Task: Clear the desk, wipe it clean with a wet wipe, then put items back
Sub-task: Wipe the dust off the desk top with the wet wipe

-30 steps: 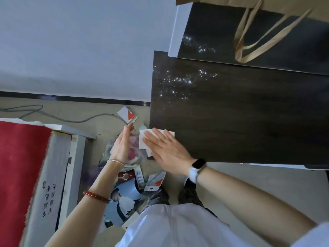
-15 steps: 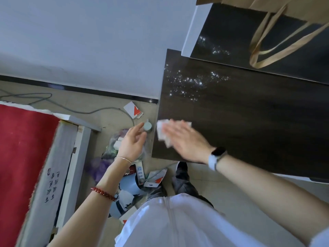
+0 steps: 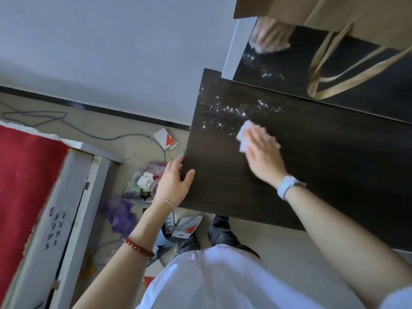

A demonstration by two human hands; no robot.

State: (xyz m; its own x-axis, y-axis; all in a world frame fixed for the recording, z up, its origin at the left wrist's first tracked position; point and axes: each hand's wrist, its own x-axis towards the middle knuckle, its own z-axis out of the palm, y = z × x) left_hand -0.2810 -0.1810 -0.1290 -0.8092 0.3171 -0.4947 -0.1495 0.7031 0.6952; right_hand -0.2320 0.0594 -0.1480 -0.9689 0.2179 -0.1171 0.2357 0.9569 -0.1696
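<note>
The dark wooden desk (image 3: 323, 166) fills the right half of the view, with glinting wet specks near its far left corner. My right hand (image 3: 262, 153) lies flat on the desk and presses a white wet wipe (image 3: 244, 136) under straight fingers. My left hand (image 3: 175, 182) rests on the desk's left edge, thumb on top and fingers against the side. A glossy black panel (image 3: 367, 85) behind the desk mirrors the wiping hand.
A brown paper bag (image 3: 356, 16) with long handles hangs over the black panel. On the floor left of the desk lie a bag of rubbish (image 3: 145, 181), red-and-white cards (image 3: 165, 138), papers and a grey cable (image 3: 89, 133). A red-topped white unit (image 3: 44, 197) stands at the left.
My right hand has slid the wipe from the desk's near left edge up and to the right, toward the wet specks. My left hand has moved from beside the edge onto the desk's corner.
</note>
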